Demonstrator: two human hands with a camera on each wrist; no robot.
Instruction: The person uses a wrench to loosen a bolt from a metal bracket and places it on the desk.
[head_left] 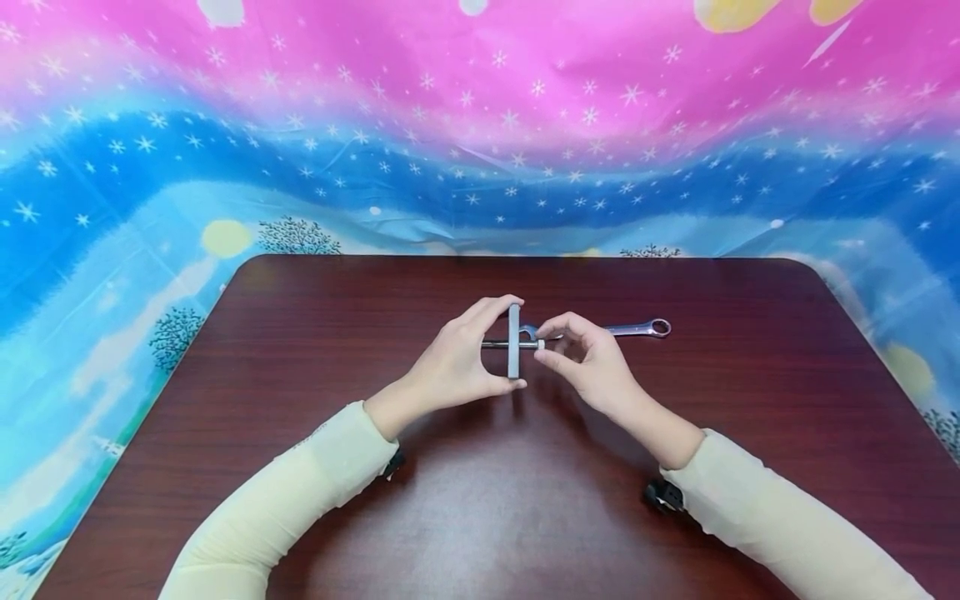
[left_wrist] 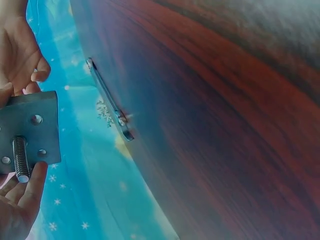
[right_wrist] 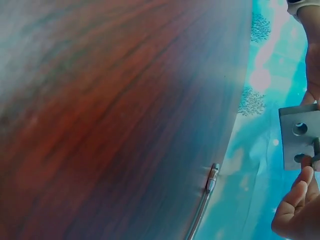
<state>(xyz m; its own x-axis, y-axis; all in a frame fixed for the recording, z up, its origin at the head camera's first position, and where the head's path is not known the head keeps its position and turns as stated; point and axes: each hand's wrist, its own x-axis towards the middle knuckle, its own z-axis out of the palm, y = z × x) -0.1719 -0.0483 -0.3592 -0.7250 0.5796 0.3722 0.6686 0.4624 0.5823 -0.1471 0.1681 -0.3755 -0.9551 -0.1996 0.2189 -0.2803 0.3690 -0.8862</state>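
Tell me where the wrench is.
In the head view, the wrench lies on the table right of centre, partly hidden behind the right hand, its ring end out to the right.

I see a flat gray metal plate point(head_left: 513, 360) with round holes, held upright above the table point(head_left: 450, 533), nearer its far edge. A shiny, ridged bolt point(left_wrist: 20, 156) pokes sideways through it, tip toward the table's left edge.

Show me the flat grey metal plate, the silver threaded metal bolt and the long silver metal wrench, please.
Flat grey metal plate point(left_wrist: 31, 136): left wrist view, on its broad face.
Silver threaded metal bolt point(left_wrist: 20, 157): left wrist view, on its threaded shaft.
Long silver metal wrench point(head_left: 632, 331): head view, on its handle.
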